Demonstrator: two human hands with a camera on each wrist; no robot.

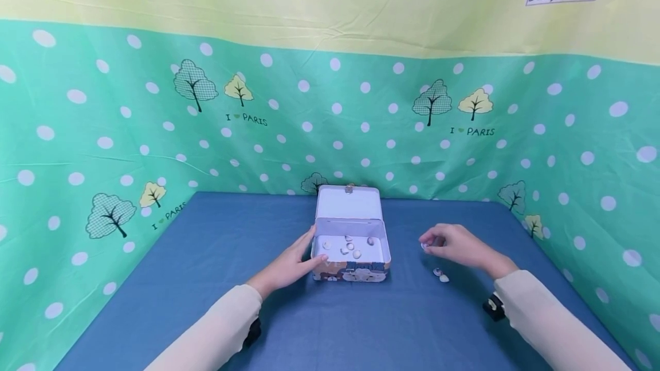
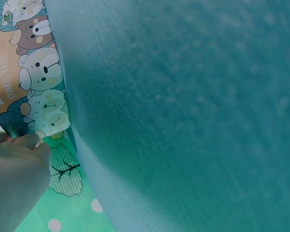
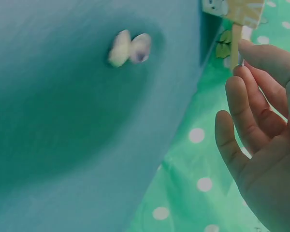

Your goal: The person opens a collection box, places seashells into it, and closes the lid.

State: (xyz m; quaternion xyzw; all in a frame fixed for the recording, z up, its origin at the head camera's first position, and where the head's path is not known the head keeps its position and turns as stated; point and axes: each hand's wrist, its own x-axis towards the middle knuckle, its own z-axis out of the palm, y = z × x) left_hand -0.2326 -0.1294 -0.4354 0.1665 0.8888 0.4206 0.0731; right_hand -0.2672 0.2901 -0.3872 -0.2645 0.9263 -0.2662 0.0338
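Observation:
A small tin box (image 1: pixel 322 272) with cartoon bears printed on its side stands on the table, its lid (image 1: pixel 348 204) raised at the back. Several small seashells (image 1: pixel 357 254) lie scattered on its white floor. My left hand (image 1: pixel 286 267) grips the box's left side, thumb at the front rim and fingers along the side wall. To the right of the box, my right hand (image 1: pixel 461 248) pinches a small seashell (image 1: pixel 424 245) between thumb and fingertips, above the table. Two more shells (image 3: pixel 120 48) lie side by side on the cloth, nearer to me than that hand.
A blue cloth (image 1: pixel 206 302) covers the table. Behind it and at both sides hangs a green curtain (image 1: pixel 350 130) with white dots and printed trees. The raised lid stands close to the back curtain. Dark wrist straps (image 1: pixel 494 307) show at the sleeves.

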